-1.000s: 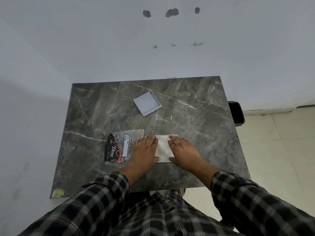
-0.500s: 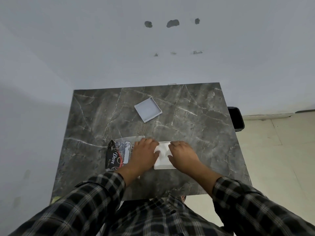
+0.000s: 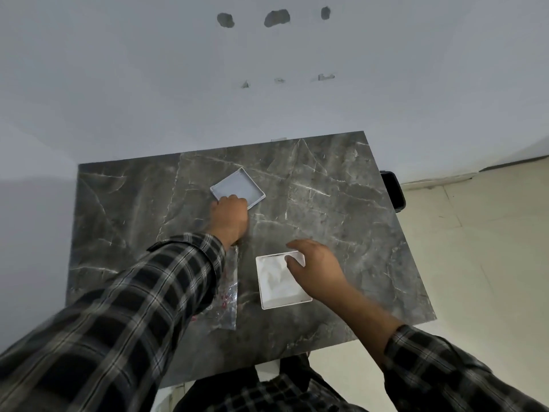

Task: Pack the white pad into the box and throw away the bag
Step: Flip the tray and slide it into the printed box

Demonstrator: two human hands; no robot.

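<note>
A shallow white box (image 3: pixel 269 303) lies near the table's front with the white pad (image 3: pixel 274 278) inside it. My right hand (image 3: pixel 319 270) holds its far right corner, thumb on the pad and fingers over the rim. A square grey-white lid (image 3: pixel 240 185) lies open side up at the far middle of the table. My left hand (image 3: pixel 230 218) reaches out to it, fingers curled over its near corner. The crinkled plastic bag (image 3: pixel 230 295) lies flat left of the box, mostly hidden under my left sleeve.
The dark marble table (image 3: pixel 341 209) stands against a white wall. A black bin (image 3: pixel 393 190) sits on the floor at the table's right edge. Pale floor tiles spread to the right.
My left hand left the box and bag and stretched forward to the lid. My right hand shifted to the box's far right corner. The pad now lies uncovered in the box.
</note>
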